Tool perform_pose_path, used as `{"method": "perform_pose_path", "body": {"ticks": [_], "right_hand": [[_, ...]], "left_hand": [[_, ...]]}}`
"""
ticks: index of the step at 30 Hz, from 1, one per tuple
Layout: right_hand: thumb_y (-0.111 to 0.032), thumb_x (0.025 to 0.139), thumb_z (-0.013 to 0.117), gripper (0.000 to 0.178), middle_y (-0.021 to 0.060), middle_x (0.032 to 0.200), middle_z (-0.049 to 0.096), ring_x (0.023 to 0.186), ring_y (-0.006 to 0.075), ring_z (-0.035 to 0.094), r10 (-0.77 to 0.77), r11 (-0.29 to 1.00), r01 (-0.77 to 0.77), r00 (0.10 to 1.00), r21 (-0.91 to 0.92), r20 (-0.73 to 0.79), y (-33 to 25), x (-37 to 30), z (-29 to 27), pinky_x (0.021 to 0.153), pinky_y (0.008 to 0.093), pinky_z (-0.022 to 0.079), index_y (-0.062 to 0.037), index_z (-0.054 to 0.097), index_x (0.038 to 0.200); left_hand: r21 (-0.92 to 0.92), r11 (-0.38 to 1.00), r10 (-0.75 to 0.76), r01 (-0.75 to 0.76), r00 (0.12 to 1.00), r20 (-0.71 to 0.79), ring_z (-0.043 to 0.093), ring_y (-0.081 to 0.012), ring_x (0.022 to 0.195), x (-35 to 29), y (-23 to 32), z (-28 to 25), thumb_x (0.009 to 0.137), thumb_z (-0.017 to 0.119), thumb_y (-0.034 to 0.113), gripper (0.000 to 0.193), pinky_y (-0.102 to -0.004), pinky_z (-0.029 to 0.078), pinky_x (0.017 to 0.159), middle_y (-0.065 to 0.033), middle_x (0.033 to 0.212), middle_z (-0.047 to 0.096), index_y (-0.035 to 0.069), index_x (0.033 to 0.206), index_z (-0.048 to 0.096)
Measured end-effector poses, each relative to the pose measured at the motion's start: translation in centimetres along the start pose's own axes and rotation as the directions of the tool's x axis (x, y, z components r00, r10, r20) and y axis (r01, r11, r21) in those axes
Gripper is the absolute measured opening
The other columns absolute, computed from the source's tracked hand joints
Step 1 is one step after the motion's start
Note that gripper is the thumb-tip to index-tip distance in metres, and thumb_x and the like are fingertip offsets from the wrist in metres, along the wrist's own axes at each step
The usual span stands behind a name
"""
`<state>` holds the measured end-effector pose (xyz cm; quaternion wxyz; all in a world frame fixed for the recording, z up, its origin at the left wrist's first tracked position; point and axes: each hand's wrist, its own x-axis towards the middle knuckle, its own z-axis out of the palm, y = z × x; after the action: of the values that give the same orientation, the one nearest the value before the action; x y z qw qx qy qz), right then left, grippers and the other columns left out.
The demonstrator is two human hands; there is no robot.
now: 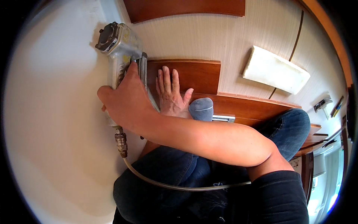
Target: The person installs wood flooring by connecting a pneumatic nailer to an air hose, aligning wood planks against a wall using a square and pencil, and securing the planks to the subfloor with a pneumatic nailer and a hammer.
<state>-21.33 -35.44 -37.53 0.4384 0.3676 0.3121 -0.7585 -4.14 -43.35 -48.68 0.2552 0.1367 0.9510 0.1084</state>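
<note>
My right hand (pixel 128 97) is wrapped round the handle of a silver pneumatic nail gun (pixel 128 42), held against the white wall side at the left. The index finger reaches up by the trigger area. An air hose (pixel 156 183) runs from a brass-coloured coupling (pixel 120 140) at the gun's base across my lap. Below the right forearm, my left hand (pixel 171 99) lies flat with fingers spread on a reddish-brown wooden floorboard (pixel 203 76), close beside the gun's magazine. The gun's nose is hidden behind my right hand and arm.
A white wall (pixel 56 123) rises along the left. More boards (pixel 246 106) lie by my grey-socked foot (pixel 202 109), and another board (pixel 182 8) lies farther off. A white rectangular block (pixel 276 70), a hammer (pixel 323 104) and a pen-like tool (pixel 337 107) rest on the pale floor to the right.
</note>
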Motion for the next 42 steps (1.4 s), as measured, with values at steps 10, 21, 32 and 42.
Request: {"method": "perform_pose_path", "body": {"ticks": [10,21,32,42], "right_hand": [[-0.014,0.083,0.064,0.06,0.0173,0.077,0.068,0.066,0.0242,0.069,0.063,0.98,-0.055,0.997,0.19,-0.033,0.0,-0.3,-0.1,0.055,0.0371,0.053,0.0181,0.034,0.124],[-0.012,0.085,0.068,0.045,0.0212,0.079,0.068,0.064,0.0268,0.071,0.044,0.996,-0.037,0.996,0.087,-0.08,0.1,-1.1,-1.7,0.059,0.0392,0.056,0.0131,0.043,0.112],[-0.01,0.09,0.065,0.02,0.0139,0.079,0.068,0.068,0.0207,0.068,0.01,0.996,-0.011,1.0,0.092,0.008,-0.2,-3.3,-6.5,0.06,0.0351,0.056,0.0041,0.057,0.102],[-0.01,0.091,0.065,0.016,0.0105,0.078,0.068,0.062,0.0189,0.069,0.114,0.953,-0.109,0.993,0.283,0.0,-2.7,-7.3,-11.7,0.056,0.0323,0.06,0.0014,0.058,0.1]], "left_hand": [[0.002,0.998,-0.066,0.066,0.997,0.05,0.01,-0.0503,0.154,0.3,1.0,-0.9,0.095,0.067,0.046,0.094,-0.0635,0.015,0.122,-0.0276,0.169,0.006,0.002,0.162,0.019],[0.009,0.996,-0.084,0.084,0.996,-0.005,0.014,-0.0473,0.155,0.4,1.3,-1.1,0.093,0.067,0.047,0.093,-0.0608,0.017,0.123,-0.0254,0.169,0.011,0.005,0.163,0.021],[-0.043,0.998,-0.054,0.052,0.997,-0.049,0.018,-0.046,0.155,0.4,1.3,-1.2,0.096,0.056,0.053,0.087,-0.0601,0.017,0.123,-0.0247,0.169,0.016,0.004,0.161,0.027],[-0.136,0.991,-0.011,0.002,0.998,-0.066,0.021,-0.0448,0.154,0.6,0.2,-0.6,0.098,0.047,0.058,0.084,-0.0595,0.017,0.123,-0.024,0.168,0.02,0.004,0.16,0.032]]}}
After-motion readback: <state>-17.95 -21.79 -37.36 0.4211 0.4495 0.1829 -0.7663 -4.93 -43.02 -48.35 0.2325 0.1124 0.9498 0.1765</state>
